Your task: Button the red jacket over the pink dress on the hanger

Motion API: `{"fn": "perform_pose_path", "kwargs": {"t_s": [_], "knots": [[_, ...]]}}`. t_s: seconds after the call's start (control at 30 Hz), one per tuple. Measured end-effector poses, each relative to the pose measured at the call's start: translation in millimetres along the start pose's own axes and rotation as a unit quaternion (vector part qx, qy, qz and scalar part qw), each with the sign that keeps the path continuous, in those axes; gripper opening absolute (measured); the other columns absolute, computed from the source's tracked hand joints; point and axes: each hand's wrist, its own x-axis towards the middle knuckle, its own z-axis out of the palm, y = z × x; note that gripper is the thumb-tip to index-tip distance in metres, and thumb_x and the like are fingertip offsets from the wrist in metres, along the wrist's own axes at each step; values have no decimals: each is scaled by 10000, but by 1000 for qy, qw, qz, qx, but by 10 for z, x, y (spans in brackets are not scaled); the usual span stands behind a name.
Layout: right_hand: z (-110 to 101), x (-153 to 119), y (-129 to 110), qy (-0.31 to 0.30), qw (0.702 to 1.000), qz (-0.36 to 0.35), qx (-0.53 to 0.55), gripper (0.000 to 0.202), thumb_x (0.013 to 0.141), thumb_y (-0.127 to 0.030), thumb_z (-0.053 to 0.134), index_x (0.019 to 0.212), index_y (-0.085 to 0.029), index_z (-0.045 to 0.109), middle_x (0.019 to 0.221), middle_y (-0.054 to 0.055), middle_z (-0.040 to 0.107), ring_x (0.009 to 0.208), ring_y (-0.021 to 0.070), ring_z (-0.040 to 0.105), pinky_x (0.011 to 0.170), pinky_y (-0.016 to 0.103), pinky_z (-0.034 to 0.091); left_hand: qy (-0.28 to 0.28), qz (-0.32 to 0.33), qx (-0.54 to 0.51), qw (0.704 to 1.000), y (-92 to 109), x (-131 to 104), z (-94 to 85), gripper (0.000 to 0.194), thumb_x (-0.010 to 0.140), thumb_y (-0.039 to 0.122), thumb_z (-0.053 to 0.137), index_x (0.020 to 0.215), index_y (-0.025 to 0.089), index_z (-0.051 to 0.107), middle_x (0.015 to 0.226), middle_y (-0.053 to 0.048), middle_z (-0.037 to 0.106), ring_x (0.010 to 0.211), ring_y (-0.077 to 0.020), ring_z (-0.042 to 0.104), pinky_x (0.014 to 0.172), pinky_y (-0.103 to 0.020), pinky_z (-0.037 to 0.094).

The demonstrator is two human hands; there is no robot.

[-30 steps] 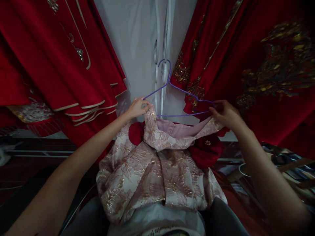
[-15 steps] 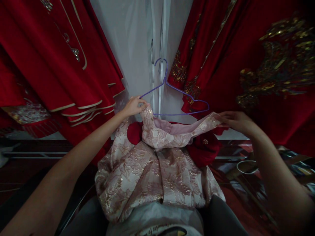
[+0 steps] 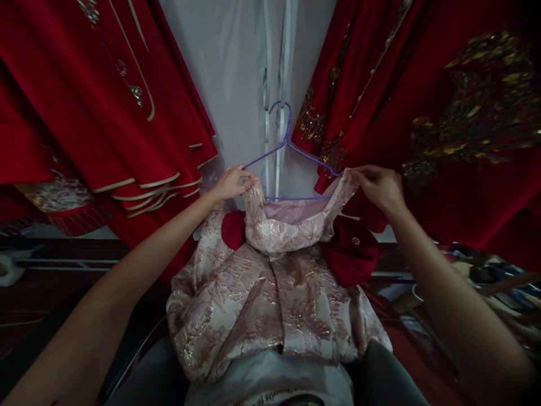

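Note:
A pink and gold brocade dress [image 3: 236,293] lies across my lap, with a dark red puffed part [image 3: 353,248] at its right side and a smaller one at the left. My left hand [image 3: 234,181] pinches the dress's left strap beside the left end of a purple hanger [image 3: 266,153]. With its fingers closed on the top of the right strap, my right hand [image 3: 378,185] is at the hanger's right end, which the strap and fingers partly hide. The hanger's hook points up, and its lower bar runs behind the neckline.
Red garments with pale trim [image 3: 169,113] hang at the left. Red garments with gold embroidery [image 3: 393,101] hang at the right. Between them is a pale surface [image 3: 220,73]. Assorted items lie at the lower right, beyond my right forearm.
My right hand has moved left and up, bringing the right strap up over the hanger's right end. My left hand still holds the left strap.

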Motion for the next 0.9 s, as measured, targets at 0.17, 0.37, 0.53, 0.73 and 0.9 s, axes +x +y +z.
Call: {"fn": "perform_pose_path", "kwargs": {"t_s": [0.17, 0.37, 0.53, 0.73, 0.9], "knots": [[312, 115, -282, -2, 998, -52, 23, 286, 858, -454, 515, 919, -213, 656, 826, 61, 699, 711, 199, 630, 618, 292, 454, 8, 5, -27, 1000, 68, -37, 31, 317, 881, 434, 459, 878, 223, 696, 940, -59, 612, 1049, -246, 541, 976, -463, 360], [424, 95, -264, -14, 999, -46, 16, 354, 894, -538, 410, 835, -221, 555, 717, 35, 633, 628, 178, 566, 636, 299, 417, 185, -17, -24, 982, 11, -255, 41, 276, 875, 419, 492, 805, 189, 628, 1184, -118, 466, 1115, -249, 456, 1011, -424, 366], [341, 81, -278, 4, 998, -61, 16, 417, 867, -604, 416, 791, -218, 557, 666, 29, 603, 586, 166, 532, 605, 288, 406, 300, -148, -32, 942, -438, -769, 154, 305, 911, 419, 410, 859, 176, 587, 1010, -98, 543, 978, -212, 532, 912, -355, 428], [327, 92, -331, -6, 999, -43, 13, 442, 849, -631, 426, 793, -219, 577, 662, 21, 594, 592, 154, 522, 573, 263, 394, 210, -225, -100, 946, -680, -1035, 218, 339, 885, 439, 423, 880, 169, 628, 843, -43, 656, 783, -161, 594, 761, -251, 452], [305, 83, -344, -10, 999, -32, 13, 411, 853, -605, 444, 794, -221, 577, 662, 21, 600, 597, 154, 527, 569, 257, 396, 212, -223, -112, 945, -671, -917, 172, 350, 854, 432, 436, 874, 157, 652, 856, -50, 677, 780, -167, 598, 738, -243, 450]]}}
